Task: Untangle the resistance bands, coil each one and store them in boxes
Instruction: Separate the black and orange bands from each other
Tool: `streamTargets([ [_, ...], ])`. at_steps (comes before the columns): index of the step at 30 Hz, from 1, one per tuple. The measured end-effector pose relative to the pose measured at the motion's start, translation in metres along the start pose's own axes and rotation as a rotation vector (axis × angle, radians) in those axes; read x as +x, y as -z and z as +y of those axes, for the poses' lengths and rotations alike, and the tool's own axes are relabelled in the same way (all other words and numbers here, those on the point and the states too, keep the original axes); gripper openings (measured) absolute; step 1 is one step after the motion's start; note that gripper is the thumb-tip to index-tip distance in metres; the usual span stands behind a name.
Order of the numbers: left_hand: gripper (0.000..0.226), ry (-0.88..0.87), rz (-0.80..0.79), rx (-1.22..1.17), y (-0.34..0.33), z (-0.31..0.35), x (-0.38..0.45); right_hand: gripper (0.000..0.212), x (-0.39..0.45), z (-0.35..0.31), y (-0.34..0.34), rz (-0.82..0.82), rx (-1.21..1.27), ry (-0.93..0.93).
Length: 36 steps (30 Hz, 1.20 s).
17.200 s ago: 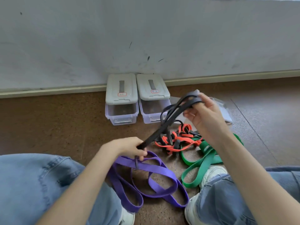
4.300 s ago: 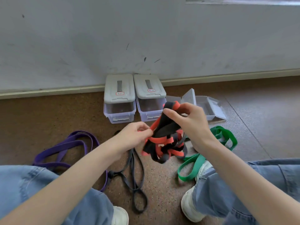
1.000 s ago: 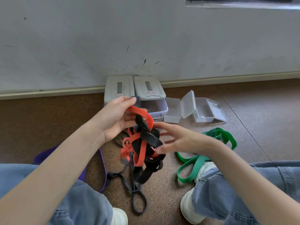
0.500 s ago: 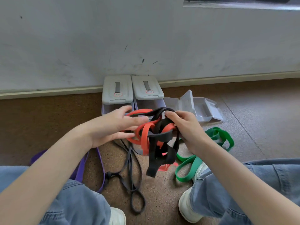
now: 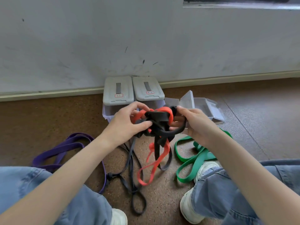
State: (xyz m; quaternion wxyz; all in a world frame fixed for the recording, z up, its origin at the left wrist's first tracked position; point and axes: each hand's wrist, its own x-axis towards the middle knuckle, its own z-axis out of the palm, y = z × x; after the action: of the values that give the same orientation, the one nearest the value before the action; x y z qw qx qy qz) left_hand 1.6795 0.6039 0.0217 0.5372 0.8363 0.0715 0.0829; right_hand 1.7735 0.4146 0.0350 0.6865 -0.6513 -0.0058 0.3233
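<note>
The left hand [image 5: 125, 125] and right hand [image 5: 193, 125] hold one knot of two bands above the floor [image 5: 48, 120], at the centre of the view. The knot consists of a red band [image 5: 155, 159] and a black band [image 5: 158, 120] wound together. The left hand's fingers and thumb are curled round the knot from the 9 o'clock side. The right hand pinches it from the 3 o'clock side. Loose loops of both bands hang toward 6 o'clock.

A thin dark band [image 5: 129, 176] lies on the floor at 6 o'clock of the left hand. A purple band [image 5: 65, 148] lies at 8 o'clock of the knot. A green band [image 5: 193, 156] lies at 4 o'clock, against a white shoe [image 5: 206, 168].

Two lidded boxes [image 5: 118, 93] stand side by side against the wall [image 5: 146, 38], at 12 o'clock of the hands. An open clear box [image 5: 204, 108] lies at 1 o'clock.
</note>
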Motion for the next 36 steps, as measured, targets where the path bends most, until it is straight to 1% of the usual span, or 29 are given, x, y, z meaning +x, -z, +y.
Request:
streamTargets([
  [2,0.031,0.052,0.007,-0.095,0.01,0.001,0.002,0.027,0.002,0.0,0.002,0.095,-0.235,0.062],
  [3,0.029,0.102,0.003,-0.172,0.015,0.002,0.004,0.028,0.003,0.0,0.003,0.149,-0.296,0.075],
  [4,0.026,0.142,0.012,-0.222,0.02,0.002,0.005,0.029,0.003,0.0,0.004,0.18,-0.297,0.067],
  [6,0.022,0.165,0.067,-0.17,0.027,0.004,0.006,0.029,0.001,-0.001,0.005,0.163,-0.199,0.028],
  [9,0.017,0.073,0.193,0.111,0.025,0.004,0.005,0.03,-0.001,-0.002,0.006,0.015,-0.063,-0.076],
  [11,0.014,-0.042,0.276,0.379,0.019,0.006,0.001,0.029,-0.004,-0.001,0.002,-0.104,-0.08,-0.148],
  [13,0.011,-0.195,0.328,0.649,0.013,0.005,-0.001,0.029,-0.01,-0.003,-0.003,-0.207,-0.251,-0.178],
  [14,0.009,-0.228,0.332,0.681,0.011,0.006,-0.002,0.03,-0.011,-0.002,-0.006,-0.226,-0.382,-0.177],
  [15,0.006,-0.227,0.319,0.633,0.011,0.009,-0.003,0.034,-0.011,-0.001,-0.009,-0.212,-0.523,-0.158],
  [16,0.006,-0.217,0.281,0.531,0.011,0.012,-0.003,0.038,-0.011,0.0,-0.009,-0.159,-0.704,-0.121],
  [18,0.019,-0.213,0.169,0.311,0.011,0.02,-0.002,0.052,-0.007,0.002,-0.003,-0.005,-1.15,0.061],
  [19,0.024,-0.221,0.12,0.227,0.009,0.025,-0.003,0.059,-0.007,0.001,0.0,0.02,-1.222,0.161],
  [20,0.026,-0.235,0.082,0.157,0.007,0.029,-0.002,0.066,-0.008,-0.001,-0.001,-0.046,-1.17,0.249],
  [21,0.025,-0.248,0.058,0.101,0.005,0.032,-0.002,0.067,-0.01,-0.001,-0.004,-0.16,-1.051,0.313],
  [22,0.025,-0.259,0.045,0.046,0.002,0.035,-0.001,0.058,-0.01,0.0,-0.008,-0.262,-0.95,0.367],
  [23,0.024,-0.254,0.039,-0.025,0.0,0.036,-0.001,0.043,-0.01,0.002,-0.011,-0.317,-0.904,0.411],
  [24,0.023,-0.227,0.046,-0.119,-0.001,0.038,-0.001,0.029,-0.01,0.002,-0.012,-0.324,-0.902,0.434],
  [25,0.02,-0.176,0.066,-0.227,-0.001,0.038,-0.002,0.022,-0.01,0.001,-0.012,-0.339,-0.887,0.438],
  [26,0.015,-0.115,0.095,-0.34,0.001,0.039,-0.002,0.022,-0.011,-0.001,-0.012,-0.375,-0.86,0.426],
  [28,0.006,-0.013,0.141,-0.565,0.007,0.037,-0.001,0.031,-0.013,-0.001,-0.011,-0.524,-0.773,0.348],
  [29,0.005,0.016,0.148,-0.66,0.009,0.036,-0.001,0.036,-0.014,0.003,-0.012,-0.569,-0.82,0.343],
  [30,0.006,0.029,0.142,-0.727,0.01,0.036,0.0,0.044,-0.015,0.009,-0.016,-0.537,-0.964,0.405],
  [31,0.007,0.032,0.116,-0.767,0.01,0.037,0.0,0.051,-0.016,0.018,-0.022,-0.446,-1.115,0.51],
  [32,0.008,0.032,0.082,-0.79,0.01,0.038,0.0,0.053,-0.016,0.027,-0.03,-0.336,-1.192,0.618],
  [33,0.009,0.036,0.055,-0.798,0.01,0.038,0.001,0.047,-0.017,0.034,-0.037,-0.249,-1.186,0.697],
  [34,0.009,0.047,0.053,-0.787,0.011,0.038,0.002,0.038,-0.016,0.037,-0.041,-0.192,-1.126,0.739],
  [35,0.007,0.072,0.083,-0.759,0.013,0.035,0.004,0.029,-0.015,0.037,-0.042,-0.153,-1.031,0.734],
  [36,0.005,0.102,0.152,-0.676,0.015,0.031,0.006,0.02,-0.013,0.033,-0.039,-0.11,-0.91,0.68],
])
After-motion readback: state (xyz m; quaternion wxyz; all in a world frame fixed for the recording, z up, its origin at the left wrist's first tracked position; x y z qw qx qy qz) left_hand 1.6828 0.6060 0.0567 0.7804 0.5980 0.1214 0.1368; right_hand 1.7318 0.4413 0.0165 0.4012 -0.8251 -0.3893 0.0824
